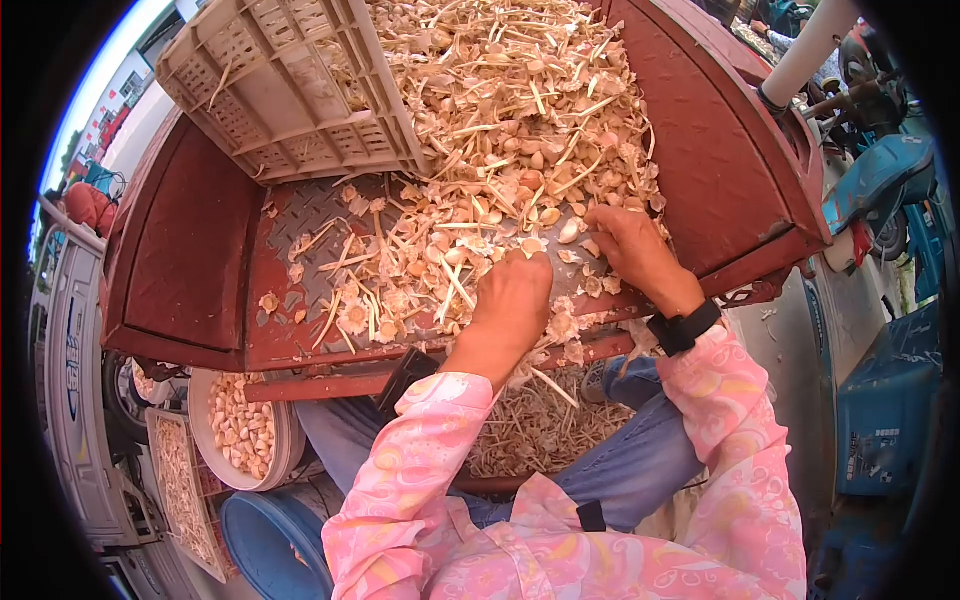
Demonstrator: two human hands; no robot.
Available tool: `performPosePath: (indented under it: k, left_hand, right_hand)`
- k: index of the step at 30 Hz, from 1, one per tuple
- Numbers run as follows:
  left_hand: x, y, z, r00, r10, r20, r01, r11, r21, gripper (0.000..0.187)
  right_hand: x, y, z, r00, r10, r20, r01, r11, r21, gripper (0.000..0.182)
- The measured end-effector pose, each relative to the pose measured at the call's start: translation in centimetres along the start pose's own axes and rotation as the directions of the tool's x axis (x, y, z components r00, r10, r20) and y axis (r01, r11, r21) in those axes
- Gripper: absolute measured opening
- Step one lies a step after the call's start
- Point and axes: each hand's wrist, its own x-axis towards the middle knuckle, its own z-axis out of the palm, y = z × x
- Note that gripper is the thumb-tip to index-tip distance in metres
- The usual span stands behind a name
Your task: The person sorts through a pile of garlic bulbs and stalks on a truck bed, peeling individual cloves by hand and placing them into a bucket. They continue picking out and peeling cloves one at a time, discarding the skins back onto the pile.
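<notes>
My left hand (512,303) is closed over the front of a heap of garlic cloves, dry skins and stems (530,120). Its fingertips are turned away, and a pale clove or skin (534,245) shows right at them. To its right, my right hand (635,255) has its fingers bent together low over the metal bed; what they pinch, if anything, is hidden. A single garlic clove (570,231) lies just left of the right fingertips. Loose stems and skins (375,300) are scattered left of my left hand.
A red metal cart bed (735,150) holds the heap. A plastic crate (290,90) leans tilted at its back left. Below left stand a white bucket of cloves (203,425), a blue tub (245,540) and a crate of stems (165,490). Teal vehicles (890,400) stand right.
</notes>
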Motion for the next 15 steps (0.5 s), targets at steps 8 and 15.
performPosePath:
  k: [8,15]
  left_hand:
    - [-0.9,-2.1,-1.7,0.901,-0.347,0.261,0.266,-0.034,-0.963,0.031]
    - [-2.5,-1.4,-1.7,0.894,-0.266,0.362,0.210,-0.466,-0.859,0.024]
  right_hand:
    - [0.4,-5.7,-1.1,0.887,0.228,0.401,-0.457,0.546,0.702,0.015]
    - [-0.2,-7.4,0.1,0.986,0.029,0.165,-0.137,0.709,0.692,0.021]
